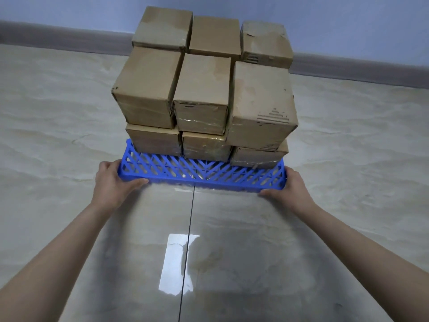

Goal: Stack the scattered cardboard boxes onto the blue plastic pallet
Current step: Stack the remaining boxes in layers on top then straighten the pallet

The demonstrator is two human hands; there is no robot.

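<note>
Glossy beige floor tiles (69, 135) run out in front of you to a grey skirting board (58, 37) under a pale blue wall (69, 8). One dark tile joint (188, 240) leads straight away from you toward the load.

You have one blue plastic pallet (204, 175) on the floor, close to the wall. Its near edge runs left to right across your view, with the lattice top facing up.

You can count nine cardboard boxes (202, 84) on it. Six are in the upper layer, in two rows of three. Three more show beneath the front row, and anything behind those is hidden. The three upper front boxes lie with their long sides pointing away from you toward the wall, packed side by side and touching.

Your left hand (111, 182) grasps the pallet's near left corner, with the thumb lying along the front edge. Your right hand (294, 187) grasps the near right corner in the same way. Both of your forearms are stretched forward.
</note>
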